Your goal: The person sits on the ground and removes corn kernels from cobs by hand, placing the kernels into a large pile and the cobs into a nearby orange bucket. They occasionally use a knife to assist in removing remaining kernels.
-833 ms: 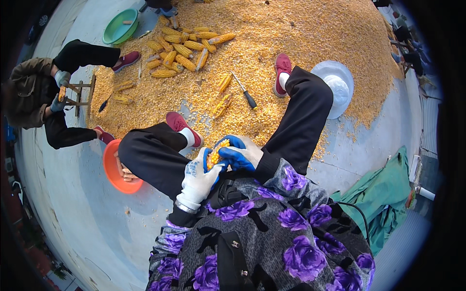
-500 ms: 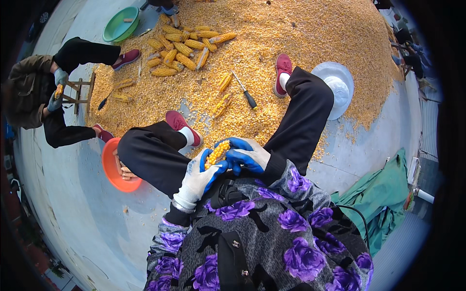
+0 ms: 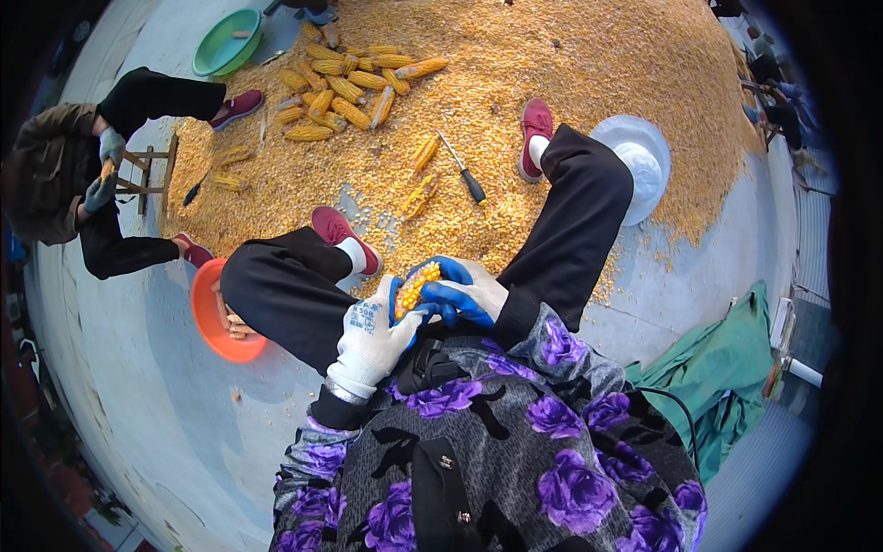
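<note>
Over my lap, both hands in white gloves with blue palms are closed round one yellow corn cob (image 3: 417, 289), which has some bare patches among its kernels. My left hand (image 3: 372, 333) wraps its lower left side, the back of the glove turned up. At the upper right, my right hand (image 3: 467, 289) presses its fingers against the cob. Beyond my knees, two partly stripped cobs (image 3: 421, 197) lie on the loose kernels (image 3: 570, 64). Beside them rests a screwdriver (image 3: 473, 186) with a black handle.
A heap of cobs (image 3: 347, 89) lies farther off. An orange basin (image 3: 204, 324) with bare cobs stands by my left knee, a green basin (image 3: 200, 57) at far left. A white lid-like disc (image 3: 655, 156) and green cloth (image 3: 717, 368) are at right. A co-worker (image 3: 55, 175) sits at left.
My left hand has rolled over, so the back of its glove now faces up. The cob has shifted slightly to the right and shows more bare patches.
</note>
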Motion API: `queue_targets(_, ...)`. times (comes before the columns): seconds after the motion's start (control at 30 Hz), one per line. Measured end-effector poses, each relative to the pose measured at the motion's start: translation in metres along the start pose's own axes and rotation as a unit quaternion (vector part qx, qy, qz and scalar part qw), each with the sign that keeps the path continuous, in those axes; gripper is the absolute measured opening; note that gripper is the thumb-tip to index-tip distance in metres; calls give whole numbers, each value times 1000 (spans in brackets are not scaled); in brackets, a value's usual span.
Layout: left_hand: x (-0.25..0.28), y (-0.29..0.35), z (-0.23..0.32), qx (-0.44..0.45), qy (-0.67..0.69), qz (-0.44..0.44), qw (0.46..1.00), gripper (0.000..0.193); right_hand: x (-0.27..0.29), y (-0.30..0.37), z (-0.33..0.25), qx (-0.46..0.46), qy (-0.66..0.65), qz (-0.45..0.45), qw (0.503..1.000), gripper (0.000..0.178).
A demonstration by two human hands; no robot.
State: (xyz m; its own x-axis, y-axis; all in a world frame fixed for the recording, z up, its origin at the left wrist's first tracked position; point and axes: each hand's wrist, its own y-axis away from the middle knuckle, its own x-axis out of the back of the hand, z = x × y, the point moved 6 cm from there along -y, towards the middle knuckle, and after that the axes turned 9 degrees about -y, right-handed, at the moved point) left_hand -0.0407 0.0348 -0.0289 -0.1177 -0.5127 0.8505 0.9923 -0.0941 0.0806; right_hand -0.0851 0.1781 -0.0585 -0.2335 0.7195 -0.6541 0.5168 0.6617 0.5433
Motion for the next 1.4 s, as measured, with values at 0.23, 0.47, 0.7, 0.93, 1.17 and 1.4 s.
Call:
queue_targets(0.23,20,-14,7,58,159,-105,980,44,0,-6,-1,71,148,-32,986,31)
queue_targets(0.47,0,-5,-10,73,228,-139,961,49,-10,9,-20,73,155,-19,985,37)
queue_targets(0.7,15,-18,18,62,-13,-86,994,43,1,-10,-8,142,142,93,975,29)
queue_targets(0.93,14,-18,30,-18,-94,5,995,37,12,-20,-11,153,172,162,960,39)
queue_targets(1.17,-12,-8,-8,78,55,2,995,62,17,-27,2,20,-28,108,994,41)
queue_targets(1.4,-41,8,-32,61,145,-64,985,36,13,-17,-3,63,-26,80,994,33)
